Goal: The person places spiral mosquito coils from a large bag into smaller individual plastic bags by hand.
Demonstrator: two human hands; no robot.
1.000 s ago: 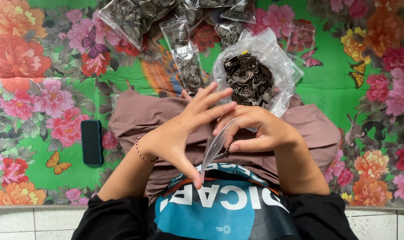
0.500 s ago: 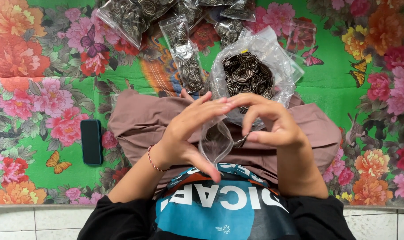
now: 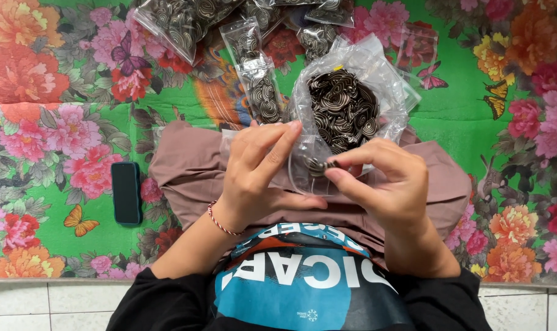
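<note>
My left hand (image 3: 260, 175) holds open a small clear zip bag (image 3: 303, 178) above my lap, fingers pinching its mouth. My right hand (image 3: 386, 181) pinches a small dark swirl-patterned piece (image 3: 318, 165) at the mouth of that bag. Just beyond my hands stands a large open clear plastic bag (image 3: 376, 67) full of the same dark swirl-patterned pieces (image 3: 343, 110). A red string bracelet sits on my left wrist.
Several filled small zip bags (image 3: 254, 67) lie on the flowered green mat (image 3: 82, 98) beyond my knees. A dark phone (image 3: 126, 192) lies on the mat at the left. Pale tiled floor (image 3: 57, 306) runs along the near edge.
My hands rose a little and spread the small bag open. My right hand now pinches a swirl-patterned piece at its mouth.
</note>
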